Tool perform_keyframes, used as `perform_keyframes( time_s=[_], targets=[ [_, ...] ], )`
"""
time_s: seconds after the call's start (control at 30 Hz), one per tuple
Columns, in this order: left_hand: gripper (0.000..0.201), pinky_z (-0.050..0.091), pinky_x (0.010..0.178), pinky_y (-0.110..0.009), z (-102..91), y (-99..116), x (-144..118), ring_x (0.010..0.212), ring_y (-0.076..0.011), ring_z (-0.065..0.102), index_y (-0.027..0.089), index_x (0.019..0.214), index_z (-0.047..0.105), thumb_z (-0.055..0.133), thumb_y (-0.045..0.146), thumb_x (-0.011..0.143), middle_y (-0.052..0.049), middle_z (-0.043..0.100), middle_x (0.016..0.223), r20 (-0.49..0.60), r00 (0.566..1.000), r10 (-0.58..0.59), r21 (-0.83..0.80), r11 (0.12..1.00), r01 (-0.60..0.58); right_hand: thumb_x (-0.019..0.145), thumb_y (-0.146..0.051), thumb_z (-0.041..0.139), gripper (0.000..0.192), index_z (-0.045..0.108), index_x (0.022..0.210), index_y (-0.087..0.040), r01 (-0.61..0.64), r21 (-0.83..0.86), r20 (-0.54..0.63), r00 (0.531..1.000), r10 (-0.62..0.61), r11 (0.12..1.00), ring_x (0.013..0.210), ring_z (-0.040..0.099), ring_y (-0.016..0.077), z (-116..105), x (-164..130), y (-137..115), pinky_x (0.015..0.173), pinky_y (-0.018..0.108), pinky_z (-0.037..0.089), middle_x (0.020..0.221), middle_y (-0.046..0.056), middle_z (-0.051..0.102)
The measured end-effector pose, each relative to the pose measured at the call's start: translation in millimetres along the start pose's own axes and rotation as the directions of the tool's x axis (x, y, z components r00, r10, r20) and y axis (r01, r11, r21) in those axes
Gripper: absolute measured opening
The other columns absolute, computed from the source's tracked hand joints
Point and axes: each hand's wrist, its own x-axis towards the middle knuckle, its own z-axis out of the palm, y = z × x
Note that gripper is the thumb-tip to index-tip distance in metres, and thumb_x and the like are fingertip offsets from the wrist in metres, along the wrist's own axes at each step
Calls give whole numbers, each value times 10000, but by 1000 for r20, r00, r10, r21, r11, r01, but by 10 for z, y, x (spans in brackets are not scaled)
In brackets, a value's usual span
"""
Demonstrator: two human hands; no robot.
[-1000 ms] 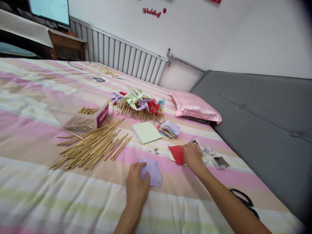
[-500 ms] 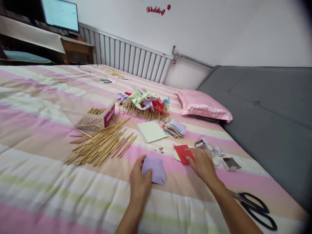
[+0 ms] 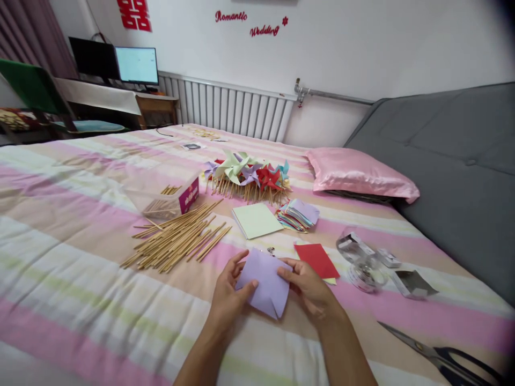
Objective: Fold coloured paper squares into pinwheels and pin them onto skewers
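Note:
A square of purple paper (image 3: 265, 284) with slits cut in from its corners is held between both hands, just above the bedspread. My left hand (image 3: 230, 292) pinches its left edge, thumb on top. On the opposite edge my right hand (image 3: 311, 287) grips it the same way, fingers underneath. Beside the right hand lies a red paper square (image 3: 317, 259) over a pale yellow one. Small metal fasteners (image 3: 271, 250) show just behind the purple paper. Farther back are a pale green paper stack (image 3: 257, 221) and a fanned pile of coloured papers (image 3: 298, 215).
Bamboo sticks (image 3: 177, 238) lie loose at the left by a clear plastic box (image 3: 161, 203). Finished pinwheels (image 3: 249, 174) stand bunched behind. Scissors (image 3: 434, 351) lie front right, near a clear round container (image 3: 366, 276) and small packages. A pink pillow (image 3: 362, 174) rests by the grey headboard (image 3: 450, 128).
My right hand has left the red paper and come left to take the purple paper's right edge. My left hand still holds that paper. The camera view has shifted.

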Motion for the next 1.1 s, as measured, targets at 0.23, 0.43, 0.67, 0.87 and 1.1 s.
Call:
perform_keyframes(
  time_s=[0.23,0.43,0.67,0.87,1.1],
  targets=[
    [526,496,715,-274,72,-92,64,886,-206,628,152,1122,572,773,279,652,-112,646,1053,-88,996,-8,-50,999,3,605,-351,807,324,691,819,-137,150,64,-155,978,-139,987,606,604,123,-83,132,66,608,234,487,711,30,700],
    [425,497,699,-244,59,-138,87,727,-140,643,126,1057,613,705,382,731,-71,677,848,-168,985,-33,-244,970,-9,591,-392,798,325,677,801,-174,310,-20,-227,924,-307,950,649,619,146,27,297,-132,658,287,505,748,15,706],
    [582,520,623,-283,50,194,154,652,-194,672,48,970,640,497,590,810,-160,700,812,-146,976,-161,-401,911,90,646,-321,770,180,712,770,-204,451,-190,-74,879,-471,872,826,648,213,211,406,-440,809,360,476,877,55,719],
    [677,520,832,-368,78,317,190,947,-288,665,18,1115,601,380,605,860,-203,703,1005,13,983,-184,-585,796,157,684,-201,706,27,706,667,-222,519,-462,81,832,-549,719,1135,540,246,73,410,-231,976,396,389,1185,77,609],
    [311,515,872,-318,48,122,183,951,-247,667,84,1058,648,687,195,770,-127,723,1011,-81,981,-177,-470,875,119,726,-200,667,63,699,674,-215,457,-412,108,884,-456,789,1208,488,243,95,416,-129,963,370,408,1309,75,528]
  ],
)
